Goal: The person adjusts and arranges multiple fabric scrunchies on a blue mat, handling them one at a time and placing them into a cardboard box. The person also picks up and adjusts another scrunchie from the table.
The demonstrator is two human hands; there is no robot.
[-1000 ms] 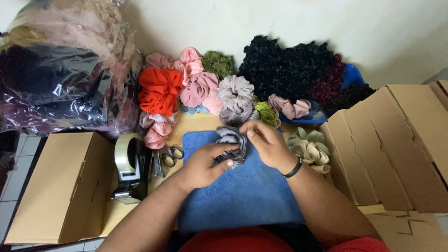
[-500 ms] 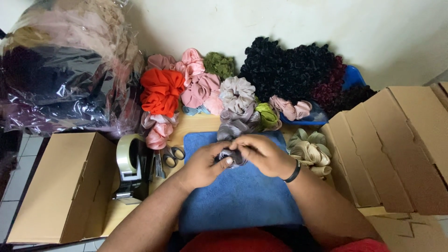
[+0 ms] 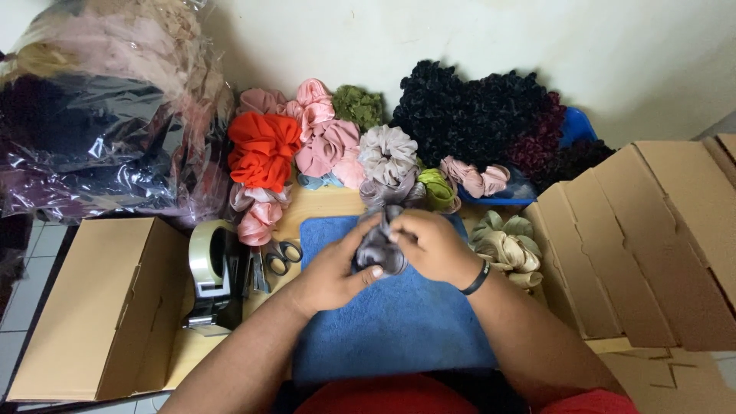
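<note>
Both my hands meet over a blue towel (image 3: 399, 330) spread on the wooden table. My left hand (image 3: 333, 268) grips a grey satin scrunchie (image 3: 379, 245) from below, thumb across it. My right hand (image 3: 429, 244), with a black band on the wrist, pinches the same scrunchie from the right and covers part of it. The scrunchie is bunched up between the fingers.
Piles of scrunchies line the wall: orange (image 3: 263, 149), pink (image 3: 326, 138), green (image 3: 359, 103), grey (image 3: 388, 153), black (image 3: 475, 107), beige (image 3: 506, 249). A tape dispenser (image 3: 211, 268) and scissors (image 3: 280, 257) lie left of the towel. Open cardboard boxes stand left (image 3: 92, 307) and right (image 3: 652, 238). Plastic bags (image 3: 100, 107) fill the back left.
My hands have drawn closer together and toward me over the towel, squeezing the grey scrunchie into a tighter bunch.
</note>
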